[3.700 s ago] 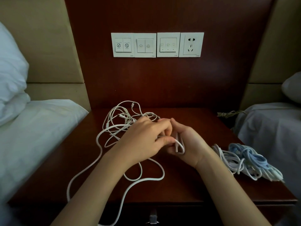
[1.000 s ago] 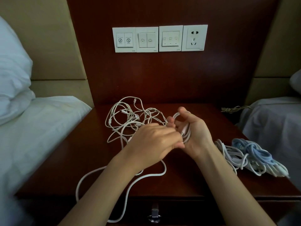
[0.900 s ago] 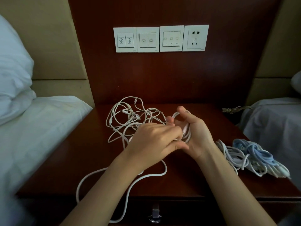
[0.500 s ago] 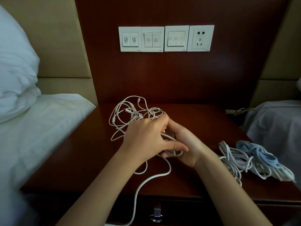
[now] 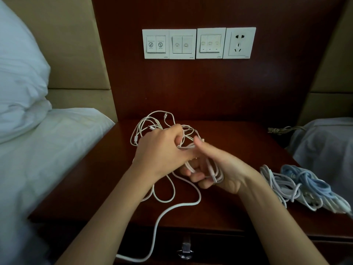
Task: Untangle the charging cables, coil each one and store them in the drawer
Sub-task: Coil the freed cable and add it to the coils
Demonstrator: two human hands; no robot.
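Observation:
A tangle of thin white charging cables [image 5: 152,121] lies at the back middle of the dark wooden nightstand [image 5: 238,142]. My right hand [image 5: 227,169] holds several loops of a thicker white cable [image 5: 214,173] in its curled fingers, thumb raised. My left hand [image 5: 162,150] grips the same cable just left of it, fingers curled over the strand. The cable's loose length [image 5: 158,222] runs across the front and hangs over the edge. The drawer [image 5: 210,245] below is shut, with a metal pull [image 5: 185,249].
A bundle of white cables [image 5: 277,182] and a light blue one [image 5: 305,180] lies at the nightstand's right. Beds flank it: white bedding and pillow [image 5: 28,131] on the left, grey sheet [image 5: 324,146] on the right. Wall switches and a socket [image 5: 198,43] sit above.
My right hand has turned palm up and dropped toward the front with more loops in it. The left hand moved up over the strand. The hanging cable has shortened and shifted right.

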